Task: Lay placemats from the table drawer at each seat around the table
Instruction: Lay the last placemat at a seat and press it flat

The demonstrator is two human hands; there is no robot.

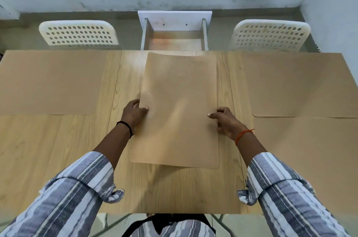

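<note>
Striped sleeves [73,194] reached in from the table's [38,149] near edge, left hand [133,113] and right hand [225,120] each pinching a long side of the tan placemat [180,105], its long axis running toward the open drawer [175,40] at the far edge.

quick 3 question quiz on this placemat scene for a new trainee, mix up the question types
1. True or false: the table drawer on the far side stands open.
2. Which hands grip the middle placemat? A) left only B) right only C) both
3. How many white chairs show beyond the table?

Key
1. True; it is pulled out between the chairs, and no mat shows inside it.
2. C; the left hand pinches its left edge and the right hand its right edge.
3. Two, the second at far right, each with a laid mat before it.
</note>
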